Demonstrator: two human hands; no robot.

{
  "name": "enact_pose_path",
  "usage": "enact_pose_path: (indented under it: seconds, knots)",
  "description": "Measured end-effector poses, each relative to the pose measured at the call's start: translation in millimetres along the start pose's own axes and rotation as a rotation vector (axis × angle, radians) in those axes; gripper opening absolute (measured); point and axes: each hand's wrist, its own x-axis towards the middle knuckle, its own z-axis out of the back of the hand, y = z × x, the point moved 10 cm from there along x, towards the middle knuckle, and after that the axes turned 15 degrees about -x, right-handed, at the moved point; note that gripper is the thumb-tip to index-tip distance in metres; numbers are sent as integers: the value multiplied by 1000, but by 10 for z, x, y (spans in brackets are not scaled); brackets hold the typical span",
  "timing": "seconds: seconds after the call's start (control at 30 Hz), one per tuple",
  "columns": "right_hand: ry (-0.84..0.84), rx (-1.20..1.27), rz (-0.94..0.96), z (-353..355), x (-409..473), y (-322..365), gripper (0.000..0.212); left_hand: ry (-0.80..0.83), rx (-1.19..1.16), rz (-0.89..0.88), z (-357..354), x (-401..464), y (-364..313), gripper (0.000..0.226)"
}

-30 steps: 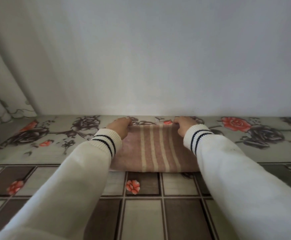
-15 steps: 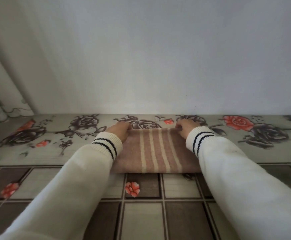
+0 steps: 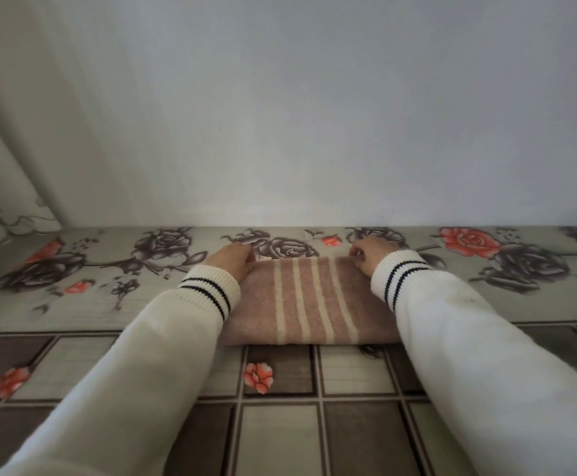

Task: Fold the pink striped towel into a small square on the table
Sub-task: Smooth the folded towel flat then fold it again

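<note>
The pink striped towel lies folded into a thick rectangle on the table, its cream stripes running away from me. My left hand rests on the towel's far left corner, fingers curled over the edge. My right hand pinches the far right corner. Both arms wear white sleeves with black-striped cuffs, which hide the towel's side edges.
The table carries a cloth printed with red and grey roses at the back and brown and cream squares in front. A plain white wall rises right behind it. A pale curtain hangs at the far left.
Both hands and the towel's far edge sit slightly nearer to me than a second ago, showing more of the rose print behind. The towel looks flatter and squarer.
</note>
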Motion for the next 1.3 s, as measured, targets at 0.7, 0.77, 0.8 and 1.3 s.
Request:
enact_pose_path:
  seconds: [0.7, 0.77, 0.8, 1.3]
  knots:
    - [72, 63, -63, 90, -298, -163, 37, -5, -72, 47, 219, -253, -22, 32]
    - [53, 73, -71, 174, -361, -179, 38, -9, -69, 28, 303, -316, -66, 35]
    - [42, 89, -77, 214, -391, -188, 39, -13, -72, 23, 348, -351, -89, 35]
    - [-212, 290, -176, 1111, -1158, -341, 16, -147, -136, -32, 1042, -946, -466, 33]
